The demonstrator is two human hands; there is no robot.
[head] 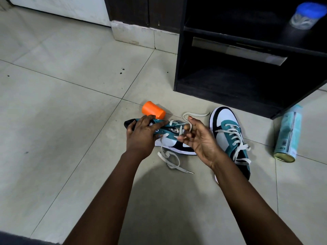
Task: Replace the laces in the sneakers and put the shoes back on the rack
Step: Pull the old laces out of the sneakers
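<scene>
Head view: the teal, white and black sneaker being laced (169, 140) lies on its side on the tiled floor (70, 103), long axis running left to right, heel under the left hand (143, 133), whose grip clasps its collar. The right hand (198, 138) grips a loop of the flat off-white lace (187, 123) directly above the eyelets, nearer them. The laced second sneaker (230, 135) stands just right, before the dark rack (247, 76).

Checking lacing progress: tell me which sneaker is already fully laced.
The sneaker on the right, standing untouched beside the rack; the held sneaker is only part-laced.
</scene>
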